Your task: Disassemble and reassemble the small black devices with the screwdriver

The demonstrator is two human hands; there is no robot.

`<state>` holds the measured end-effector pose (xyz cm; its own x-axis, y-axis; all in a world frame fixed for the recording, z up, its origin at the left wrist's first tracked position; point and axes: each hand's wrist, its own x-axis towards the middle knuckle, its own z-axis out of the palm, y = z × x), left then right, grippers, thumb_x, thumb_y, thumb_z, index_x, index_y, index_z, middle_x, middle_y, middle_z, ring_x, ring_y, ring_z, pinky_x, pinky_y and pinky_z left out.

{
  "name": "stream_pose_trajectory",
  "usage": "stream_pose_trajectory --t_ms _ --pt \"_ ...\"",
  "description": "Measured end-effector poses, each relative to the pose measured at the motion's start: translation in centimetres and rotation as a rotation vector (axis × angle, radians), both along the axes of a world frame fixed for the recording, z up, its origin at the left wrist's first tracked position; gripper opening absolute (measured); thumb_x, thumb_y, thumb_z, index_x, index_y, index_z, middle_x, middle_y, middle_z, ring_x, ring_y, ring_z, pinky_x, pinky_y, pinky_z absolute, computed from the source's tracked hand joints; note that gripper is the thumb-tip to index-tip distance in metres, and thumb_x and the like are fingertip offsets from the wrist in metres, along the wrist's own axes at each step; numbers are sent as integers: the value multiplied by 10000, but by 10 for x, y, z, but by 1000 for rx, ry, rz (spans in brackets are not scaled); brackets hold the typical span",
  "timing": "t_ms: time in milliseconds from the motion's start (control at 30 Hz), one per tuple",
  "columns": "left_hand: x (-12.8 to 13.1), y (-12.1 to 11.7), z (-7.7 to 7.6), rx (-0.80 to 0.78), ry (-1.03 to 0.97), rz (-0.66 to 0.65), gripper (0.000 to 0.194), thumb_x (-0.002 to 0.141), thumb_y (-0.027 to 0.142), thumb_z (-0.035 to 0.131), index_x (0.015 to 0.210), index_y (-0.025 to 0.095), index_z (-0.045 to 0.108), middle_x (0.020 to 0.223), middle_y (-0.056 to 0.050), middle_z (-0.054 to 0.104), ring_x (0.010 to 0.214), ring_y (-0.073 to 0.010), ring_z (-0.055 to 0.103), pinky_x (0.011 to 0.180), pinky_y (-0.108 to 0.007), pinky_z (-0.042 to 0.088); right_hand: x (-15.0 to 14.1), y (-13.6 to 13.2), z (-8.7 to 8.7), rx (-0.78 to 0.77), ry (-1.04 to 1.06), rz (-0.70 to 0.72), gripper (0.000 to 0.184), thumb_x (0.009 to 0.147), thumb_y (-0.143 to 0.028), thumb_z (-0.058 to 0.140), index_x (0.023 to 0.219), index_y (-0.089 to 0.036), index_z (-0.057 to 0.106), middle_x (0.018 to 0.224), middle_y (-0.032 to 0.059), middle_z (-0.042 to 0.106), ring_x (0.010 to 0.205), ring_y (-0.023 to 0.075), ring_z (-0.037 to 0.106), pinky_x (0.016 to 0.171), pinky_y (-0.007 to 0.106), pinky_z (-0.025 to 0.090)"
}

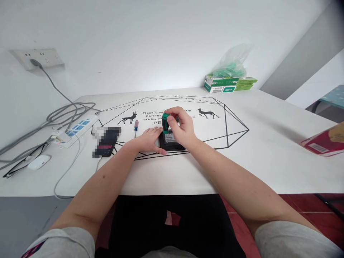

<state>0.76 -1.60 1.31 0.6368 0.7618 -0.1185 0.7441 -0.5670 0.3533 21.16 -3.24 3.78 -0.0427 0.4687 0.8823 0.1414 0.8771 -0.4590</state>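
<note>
A flat black device (172, 146) with a printed label lies on the white table, partly covered by my hands. Upright over it stands a green and black screwdriver (165, 123); my right hand (182, 125) is closed around its handle. The screwdriver's tip is hidden, so I cannot tell what it touches. My left hand (150, 139) lies flat at the device's left edge, fingers stretched out and thumb along the near side. A second screwdriver (136, 125), with a clear and blue handle, rests just left of that hand.
To the left are a phone (109, 141), a white power strip (80, 129) with grey cables, glasses (27, 161) and a white case (39, 162). Green and white boxes (221, 81) under a plastic bag (232, 64) stand at the back. A red package (325, 141) sits far right.
</note>
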Motion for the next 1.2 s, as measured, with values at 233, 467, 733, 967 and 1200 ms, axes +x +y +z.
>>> stream_pose_trajectory --t_ms 233,467,733,967,1200 --pt "0 -1 1 10 -18 -29 1339 758 965 708 1764 210 249 1799 -228 343 1656 -511 292 1321 -622 266 -5 4 1 -69 73 24 248 946 -344 785 1014 -282 555 1086 35 691 938 194 672 801 393 554" --pt "2 -3 4 -4 -18 -5 1353 753 908 757 1769 186 232 1829 -224 288 1690 -497 228 1347 -614 231 -4 0 0 -177 76 93 334 901 -356 867 1034 -283 569 1146 31 781 871 181 749 815 400 600" --pt "1 -2 2 8 -21 -9 1313 744 950 728 1729 187 316 1795 -230 352 1663 -511 281 1331 -624 267 1 -2 7 43 -23 -80 178 1030 -434 693 1054 -271 760 966 52 731 887 212 668 784 420 579" --pt "-1 0 0 11 1 -15 1311 732 992 696 1716 204 338 1773 -223 389 1661 -507 282 1336 -610 256 4 2 4 28 -35 -37 242 1076 -299 537 1114 -275 775 978 53 704 864 207 658 805 433 583" --pt "1 -1 3 -4 5 -6 1343 731 970 713 1734 181 294 1800 -243 333 1663 -512 274 1334 -620 252 0 2 7 -66 28 83 85 987 -307 682 1026 -270 616 1143 64 689 944 193 666 793 392 592"
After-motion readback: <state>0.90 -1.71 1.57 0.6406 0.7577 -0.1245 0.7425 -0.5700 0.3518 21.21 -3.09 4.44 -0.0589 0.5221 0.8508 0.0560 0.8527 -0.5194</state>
